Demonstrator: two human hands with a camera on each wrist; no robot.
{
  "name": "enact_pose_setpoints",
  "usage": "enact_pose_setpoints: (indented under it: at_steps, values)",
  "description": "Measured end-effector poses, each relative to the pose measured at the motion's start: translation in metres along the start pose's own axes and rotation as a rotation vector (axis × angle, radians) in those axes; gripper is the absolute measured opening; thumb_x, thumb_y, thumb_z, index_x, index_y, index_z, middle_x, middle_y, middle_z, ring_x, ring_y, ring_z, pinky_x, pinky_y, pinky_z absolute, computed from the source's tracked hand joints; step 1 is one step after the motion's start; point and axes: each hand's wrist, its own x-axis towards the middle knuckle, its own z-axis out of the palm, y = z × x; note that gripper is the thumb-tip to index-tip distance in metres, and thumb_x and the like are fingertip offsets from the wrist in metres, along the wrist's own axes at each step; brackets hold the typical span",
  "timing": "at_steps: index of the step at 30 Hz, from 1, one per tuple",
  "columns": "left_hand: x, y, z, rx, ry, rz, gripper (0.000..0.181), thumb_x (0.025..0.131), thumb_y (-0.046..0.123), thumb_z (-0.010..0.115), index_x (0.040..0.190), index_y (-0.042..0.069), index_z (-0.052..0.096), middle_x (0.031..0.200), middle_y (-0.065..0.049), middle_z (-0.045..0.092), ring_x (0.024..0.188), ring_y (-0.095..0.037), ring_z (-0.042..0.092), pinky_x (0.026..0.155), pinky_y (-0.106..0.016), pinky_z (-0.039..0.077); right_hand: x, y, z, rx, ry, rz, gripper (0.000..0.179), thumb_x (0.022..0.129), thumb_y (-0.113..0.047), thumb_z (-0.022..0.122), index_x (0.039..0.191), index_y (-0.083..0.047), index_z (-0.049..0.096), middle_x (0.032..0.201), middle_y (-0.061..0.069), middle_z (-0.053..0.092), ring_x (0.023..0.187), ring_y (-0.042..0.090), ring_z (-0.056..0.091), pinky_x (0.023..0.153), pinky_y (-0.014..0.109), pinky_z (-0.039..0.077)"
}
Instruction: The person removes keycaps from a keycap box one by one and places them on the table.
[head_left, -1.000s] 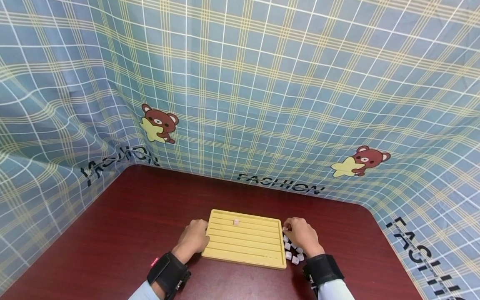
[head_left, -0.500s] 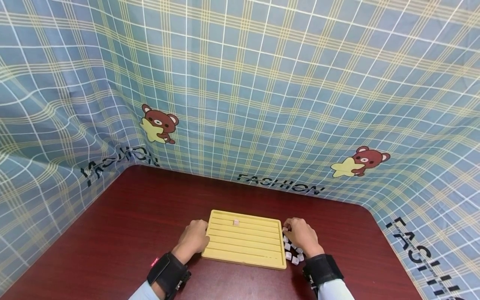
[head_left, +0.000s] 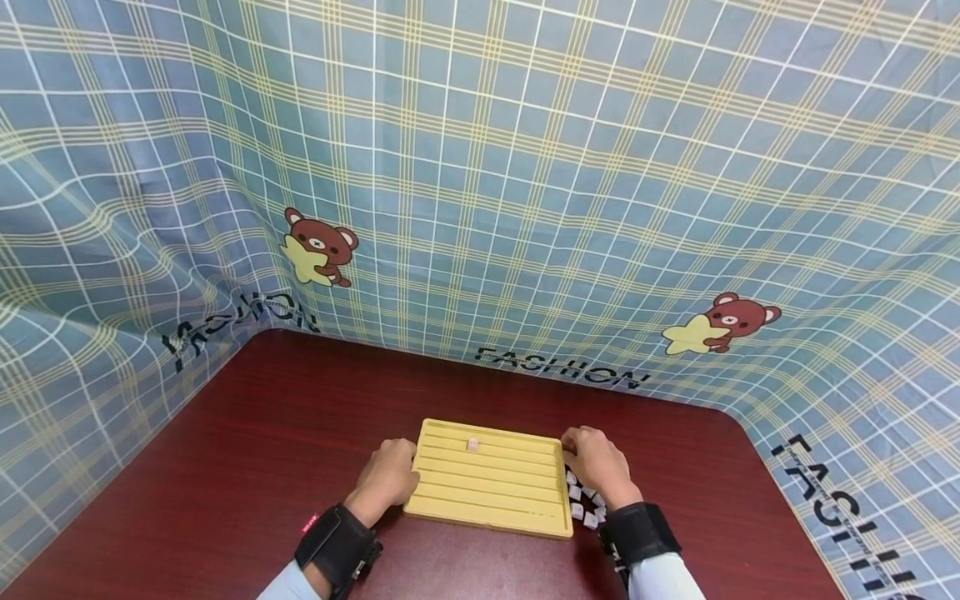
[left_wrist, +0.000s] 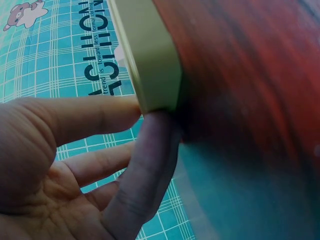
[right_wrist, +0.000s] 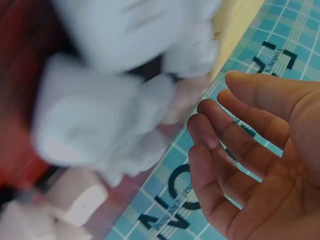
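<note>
My left hand (head_left: 387, 475) grips the left edge of a yellow ridged tray (head_left: 487, 504). In the left wrist view its thumb and a finger pinch the tray's corner (left_wrist: 157, 65). A small pinkish cube (head_left: 472, 444) sits on the tray near the far edge. My right hand (head_left: 597, 460) is beside the tray's far right corner, over the end of a group of small white cubes (head_left: 577, 510). In the right wrist view its fingers are loosely bent, with a gap to the thumb and nothing between them. Blurred pale cubes (right_wrist: 85, 115) lie close by.
The dark red table (head_left: 330, 400) extends around the tray. A blue plaid curtain (head_left: 480, 208) with bears and lettering hangs behind the table and along both sides.
My right hand has shifted slightly away and left, to the tray's corner; the cube seen at its fingertips earlier no longer shows. The left hand and tray have stayed put.
</note>
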Motion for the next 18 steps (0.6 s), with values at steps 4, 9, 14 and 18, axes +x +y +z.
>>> enact_pose_setpoints:
  at_steps: [4, 9, 14, 18]
  values:
    - [0.000, 0.000, -0.001, 0.008, -0.005, -0.006, 0.011, 0.083, 0.000, 0.063, 0.075, 0.007, 0.060, 0.072, -0.003, 0.050, 0.062, -0.017, 0.045, 0.053, -0.028, 0.036, 0.004, -0.016, 0.000, 0.006, 0.021, -0.034, 0.014, 0.085, -0.011, 0.073, 0.099, -0.010, 0.073, 0.089, 0.003, 0.063, 0.074, 0.017, 0.061, 0.059, 0.035, 0.049]
    - [0.000, 0.001, -0.002, 0.008, -0.011, -0.015, 0.007, 0.083, 0.000, 0.063, 0.080, 0.006, 0.063, 0.072, -0.003, 0.052, 0.062, -0.017, 0.046, 0.053, -0.028, 0.037, 0.011, -0.040, 0.006, 0.023, 0.047, -0.108, 0.016, 0.083, -0.013, 0.075, 0.098, -0.010, 0.073, 0.092, 0.004, 0.066, 0.082, 0.023, 0.068, 0.063, 0.039, 0.054]
    - [0.000, 0.001, -0.002, 0.005, -0.018, -0.020, 0.008, 0.082, -0.001, 0.061, 0.079, 0.006, 0.063, 0.072, -0.003, 0.050, 0.062, -0.017, 0.046, 0.053, -0.027, 0.037, 0.017, -0.062, 0.011, 0.034, 0.048, -0.177, 0.017, 0.082, -0.016, 0.076, 0.098, -0.010, 0.073, 0.093, 0.005, 0.067, 0.084, 0.024, 0.068, 0.064, 0.040, 0.054]
    - [0.000, 0.002, -0.001, -0.006, -0.017, -0.020, 0.009, 0.083, -0.001, 0.062, 0.077, 0.006, 0.062, 0.071, -0.002, 0.049, 0.060, -0.017, 0.045, 0.052, -0.027, 0.036, 0.020, -0.077, 0.014, 0.036, 0.047, -0.211, 0.019, 0.082, -0.017, 0.076, 0.099, -0.009, 0.073, 0.094, 0.005, 0.067, 0.085, 0.026, 0.069, 0.064, 0.041, 0.055]
